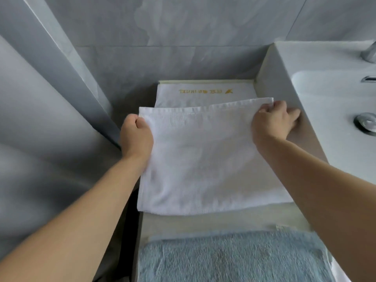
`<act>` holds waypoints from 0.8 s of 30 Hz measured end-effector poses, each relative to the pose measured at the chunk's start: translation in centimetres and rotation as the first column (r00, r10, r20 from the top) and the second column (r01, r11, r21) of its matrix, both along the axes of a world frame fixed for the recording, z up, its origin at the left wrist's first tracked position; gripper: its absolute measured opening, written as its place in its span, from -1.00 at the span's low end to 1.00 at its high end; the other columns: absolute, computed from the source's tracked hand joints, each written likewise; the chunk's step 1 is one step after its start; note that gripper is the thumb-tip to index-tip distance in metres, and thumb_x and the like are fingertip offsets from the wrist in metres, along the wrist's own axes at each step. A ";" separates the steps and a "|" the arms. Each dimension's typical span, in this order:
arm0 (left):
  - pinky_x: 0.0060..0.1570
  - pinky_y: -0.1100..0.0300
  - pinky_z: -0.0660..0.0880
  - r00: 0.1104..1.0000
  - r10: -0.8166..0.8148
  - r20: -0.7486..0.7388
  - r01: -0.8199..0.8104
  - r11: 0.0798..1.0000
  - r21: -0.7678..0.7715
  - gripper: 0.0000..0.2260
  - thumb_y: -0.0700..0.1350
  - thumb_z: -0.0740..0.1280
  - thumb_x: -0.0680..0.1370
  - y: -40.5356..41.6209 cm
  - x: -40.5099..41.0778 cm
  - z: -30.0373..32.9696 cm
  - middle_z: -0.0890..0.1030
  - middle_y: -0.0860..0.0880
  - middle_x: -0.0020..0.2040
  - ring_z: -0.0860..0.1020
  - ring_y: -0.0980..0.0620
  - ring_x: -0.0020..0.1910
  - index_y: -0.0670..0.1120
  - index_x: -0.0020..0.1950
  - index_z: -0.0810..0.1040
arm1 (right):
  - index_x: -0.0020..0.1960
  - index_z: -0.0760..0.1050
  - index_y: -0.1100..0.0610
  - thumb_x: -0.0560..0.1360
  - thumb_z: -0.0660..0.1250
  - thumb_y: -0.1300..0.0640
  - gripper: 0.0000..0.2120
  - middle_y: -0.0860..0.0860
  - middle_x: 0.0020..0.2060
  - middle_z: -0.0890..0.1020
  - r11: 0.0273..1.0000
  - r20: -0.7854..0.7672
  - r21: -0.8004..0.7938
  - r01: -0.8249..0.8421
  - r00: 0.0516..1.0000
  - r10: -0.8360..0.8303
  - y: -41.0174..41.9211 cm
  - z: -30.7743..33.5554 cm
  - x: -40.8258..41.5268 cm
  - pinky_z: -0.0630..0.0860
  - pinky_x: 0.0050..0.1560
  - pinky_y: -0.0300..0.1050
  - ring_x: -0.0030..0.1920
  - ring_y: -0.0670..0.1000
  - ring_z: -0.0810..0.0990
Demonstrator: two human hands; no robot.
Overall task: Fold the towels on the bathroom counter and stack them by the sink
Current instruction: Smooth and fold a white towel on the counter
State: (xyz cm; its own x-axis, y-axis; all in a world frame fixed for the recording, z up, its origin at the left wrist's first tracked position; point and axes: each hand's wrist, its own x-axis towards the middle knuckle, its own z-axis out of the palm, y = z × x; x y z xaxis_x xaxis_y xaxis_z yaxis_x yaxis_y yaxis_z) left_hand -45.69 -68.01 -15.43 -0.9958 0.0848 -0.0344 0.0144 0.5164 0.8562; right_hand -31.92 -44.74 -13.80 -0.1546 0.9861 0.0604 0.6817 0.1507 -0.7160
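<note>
1. A narrow grey counter [234, 217] runs between a grey tiled wall [50, 123] on the left and a white sink [333, 94] on the right.
2. The left hand [136, 137] pinches the far left corner of a white towel [203, 159], fingers curled round its edge; the right hand [273, 119] grips the far right corner, beside the sink's wall.
3. The towel's left edge overhangs the counter; its right side lies close against the sink.
4. It is plain, folded and faintly creased, overlapping a white towel with gold lettering [205, 92] behind; a blue-grey towel [234, 259] lies nearer.
</note>
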 end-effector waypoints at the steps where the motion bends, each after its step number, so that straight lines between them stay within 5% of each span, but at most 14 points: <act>1: -0.37 0.11 0.23 1.000 -0.006 -0.015 0.006 1.000 0.003 -0.81 -0.16 0.06 0.62 0.8 -0.8 -0.1 0.34 0.02 -0.31 0.26 0.05 -0.36 -0.11 -0.18 0.32 | 0.10 0.43 0.24 0.60 0.06 0.09 -0.73 0.22 0.24 0.35 0.997 0.007 0.068 -0.037 0.999 0.037 0.6 -0.3 -0.9 0.14 0.26 -0.05 0.24 0.24 0.33; 4: -0.32 0.12 0.28 0.999 0.042 -0.023 -0.042 0.999 -0.001 -0.82 -0.14 0.06 0.61 3.5 -3.4 -0.4 0.38 0.05 -0.29 0.31 0.04 -0.34 -0.11 -0.14 0.36 | 0.07 0.37 0.19 0.60 0.05 0.12 -0.82 0.19 0.11 0.47 0.981 -0.025 0.152 -0.119 0.992 0.124 2.9 -1.1 -3.3 0.25 0.04 -0.01 0.09 0.21 0.42; 7: -0.34 0.16 0.27 0.991 0.135 -0.004 -0.135 0.991 -0.006 -0.83 -0.13 0.05 0.62 6.6 -6.0 -0.6 0.41 0.06 -0.26 0.37 0.05 -0.31 -0.11 -0.09 0.39 | 0.06 0.30 0.14 0.60 0.02 0.13 -0.87 0.09 -0.12 0.48 0.995 -0.131 0.073 -0.070 0.988 0.079 5.5 -1.6 -6.0 0.21 -0.20 -0.10 -0.14 0.15 0.41; 10: -0.17 0.15 0.34 0.987 0.161 -0.005 -0.161 0.987 -0.021 -0.86 -0.14 0.06 0.65 9.7 -8.4 -0.8 0.44 0.01 -0.14 0.45 -0.08 -0.15 -0.12 -0.02 0.37 | 0.13 0.33 0.16 0.62 0.04 0.11 -0.82 0.14 -0.04 0.56 0.999 -0.136 0.042 -0.012 0.991 0.017 8.1 -2.7 -8.4 0.25 -0.18 -0.13 -0.08 0.18 0.50; 15: -0.05 0.04 0.36 0.993 0.111 -0.042 -0.116 0.982 -0.149 -0.81 -0.18 0.07 0.65 12.7 -10.6 -3.2 0.56 -0.20 0.14 0.52 -0.23 0.14 -0.21 0.11 0.44 | 0.25 0.32 0.19 0.66 0.04 0.10 -0.75 0.26 0.06 0.58 0.989 0.161 0.119 -0.086 0.985 0.067 9.8 -6.4 -10.1 0.43 -0.06 0.03 0.07 0.28 0.57; 19: -0.17 0.04 0.26 0.984 -0.017 -0.180 -0.035 0.958 -0.285 -0.86 -0.20 0.07 0.64 12.3 -11.0 -5.0 0.58 -0.26 0.09 0.52 -0.31 0.06 -0.19 0.04 0.40 | 0.24 0.34 0.20 0.65 0.07 0.08 -0.75 0.28 -0.02 0.61 0.948 0.292 0.283 -0.144 0.955 0.058 9.8 -8.6 -10.2 0.46 -0.10 0.08 0.00 0.30 0.59; 24: -0.20 0.07 0.28 0.990 -0.084 -0.111 0.046 0.950 -0.310 -0.87 -0.28 0.04 0.58 11.4 -13.4 -3.7 0.48 -0.17 -0.01 0.45 -0.18 -0.15 -0.16 0.04 0.35 | 0.27 0.30 0.14 0.66 0.04 0.01 -0.73 0.27 -0.12 0.62 0.955 0.289 0.267 -0.126 0.956 0.046 10.2 -8.2 -10.1 0.39 -0.18 0.04 -0.08 0.31 0.60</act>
